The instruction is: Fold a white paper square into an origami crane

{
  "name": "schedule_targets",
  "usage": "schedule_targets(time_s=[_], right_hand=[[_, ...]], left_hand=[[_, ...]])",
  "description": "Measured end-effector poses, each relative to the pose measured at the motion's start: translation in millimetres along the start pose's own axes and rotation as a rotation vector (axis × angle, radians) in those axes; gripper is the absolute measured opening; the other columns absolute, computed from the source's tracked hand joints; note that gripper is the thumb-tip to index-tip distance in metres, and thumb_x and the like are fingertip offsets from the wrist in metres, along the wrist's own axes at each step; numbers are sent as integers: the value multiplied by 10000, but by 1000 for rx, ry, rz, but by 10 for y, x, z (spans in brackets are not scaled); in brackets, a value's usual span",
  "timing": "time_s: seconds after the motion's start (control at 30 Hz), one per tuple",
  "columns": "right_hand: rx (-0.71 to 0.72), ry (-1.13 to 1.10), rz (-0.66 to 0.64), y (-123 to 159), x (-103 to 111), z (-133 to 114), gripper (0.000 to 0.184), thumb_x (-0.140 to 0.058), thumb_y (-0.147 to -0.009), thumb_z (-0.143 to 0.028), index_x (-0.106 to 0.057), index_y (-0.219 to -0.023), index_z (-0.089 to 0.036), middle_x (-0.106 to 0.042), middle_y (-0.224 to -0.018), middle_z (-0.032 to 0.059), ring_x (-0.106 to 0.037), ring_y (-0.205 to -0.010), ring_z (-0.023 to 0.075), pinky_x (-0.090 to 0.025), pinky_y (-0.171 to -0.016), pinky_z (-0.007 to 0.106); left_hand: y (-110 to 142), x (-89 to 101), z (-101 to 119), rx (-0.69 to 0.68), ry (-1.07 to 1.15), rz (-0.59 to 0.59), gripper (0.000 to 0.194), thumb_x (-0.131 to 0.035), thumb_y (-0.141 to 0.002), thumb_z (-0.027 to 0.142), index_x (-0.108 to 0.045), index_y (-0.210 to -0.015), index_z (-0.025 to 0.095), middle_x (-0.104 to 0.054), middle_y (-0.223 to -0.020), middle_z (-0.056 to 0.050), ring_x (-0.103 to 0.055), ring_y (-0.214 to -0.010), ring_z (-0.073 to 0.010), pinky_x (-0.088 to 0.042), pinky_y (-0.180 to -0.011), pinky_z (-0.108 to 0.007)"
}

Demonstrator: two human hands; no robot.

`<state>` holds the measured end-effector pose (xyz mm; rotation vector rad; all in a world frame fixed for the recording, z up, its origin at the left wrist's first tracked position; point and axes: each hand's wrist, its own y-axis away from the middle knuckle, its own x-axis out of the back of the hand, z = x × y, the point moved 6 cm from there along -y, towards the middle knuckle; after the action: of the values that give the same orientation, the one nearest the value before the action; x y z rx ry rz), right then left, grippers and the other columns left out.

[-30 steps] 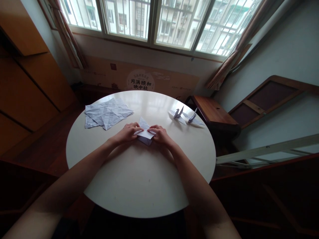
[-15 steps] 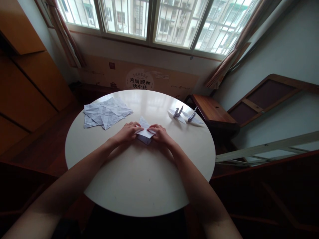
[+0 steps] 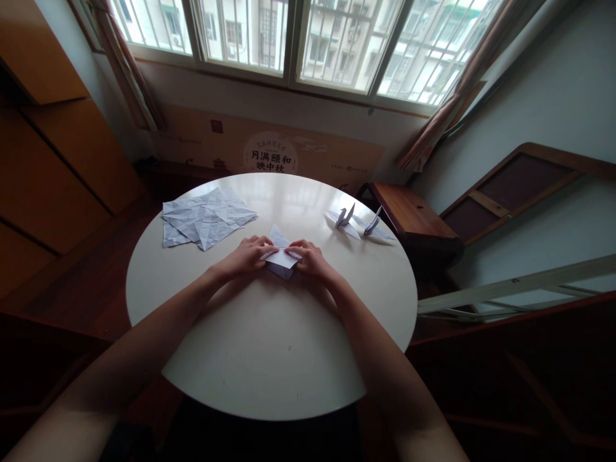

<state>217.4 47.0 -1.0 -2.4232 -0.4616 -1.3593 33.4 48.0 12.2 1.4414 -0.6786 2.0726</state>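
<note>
A partly folded sheet of white paper [image 3: 283, 258] lies near the middle of the round table, with a pointed flap at its far end and a raised flap toward me. My left hand [image 3: 251, 255] grips its left side, fingers closed on the edge. On the opposite side my right hand [image 3: 308, 258] pinches the right edge, its thumb near the crease. Both thumbs almost meet across the fold. To the right stand two folded paper cranes, a nearer-to-centre crane [image 3: 344, 220] and another crane [image 3: 372, 224] beside it.
Creased paper sheets [image 3: 206, 218] lie overlapped on the left of the white round table [image 3: 269, 359]. Beyond its right edge is a wooden stool-like piece of furniture [image 3: 414, 208]. A barred window [image 3: 337, 45] is behind, and wooden cabinets [image 3: 52, 167] stand at the left.
</note>
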Motion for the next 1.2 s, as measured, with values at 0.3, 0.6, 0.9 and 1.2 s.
schedule_targets(time_s=[0.3, 0.6, 0.9, 1.2], right_hand=[[13, -14, 14, -20, -21, 36, 485, -672, -842, -98, -756, -1279, -291, -653, -1358, 99, -563, -1304, 304, -400, -1156, 529], [-2, 2, -3, -12, -11, 8, 481, -666, -852, -101, -750, -1294, -272, -647, -1370, 109, -557, -1311, 311, -402, -1151, 527], [2, 6, -5, -7, -9, 12, 506, -647, -847, -87, -749, -1300, -289, -646, -1365, 100, -562, -1291, 308, -414, -1149, 523], [1, 13, -6, 6, 15, -15, 492, -647, -854, -79, -751, -1295, -273, -654, -1374, 98, -576, -1287, 303, -404, -1163, 521]], left_hand=[[-1, -18, -26, -18, 12, 14, 533, -559, -906, 123, -674, -1398, 291, -624, -1373, -108, -550, -1261, -324, -398, -1135, -525], [-3, -12, -33, -7, 16, 10, 541, -570, -900, 121, -681, -1398, 300, -625, -1381, -103, -554, -1264, -325, -403, -1138, -522], [-6, -21, -39, 4, 17, -1, 524, -560, -904, 140, -674, -1399, 271, -619, -1391, -111, -545, -1284, -331, -388, -1150, -519], [-8, -15, -31, 5, 16, -5, 520, -549, -907, 145, -665, -1399, 267, -613, -1386, -110, -538, -1283, -329, -381, -1144, -502]])
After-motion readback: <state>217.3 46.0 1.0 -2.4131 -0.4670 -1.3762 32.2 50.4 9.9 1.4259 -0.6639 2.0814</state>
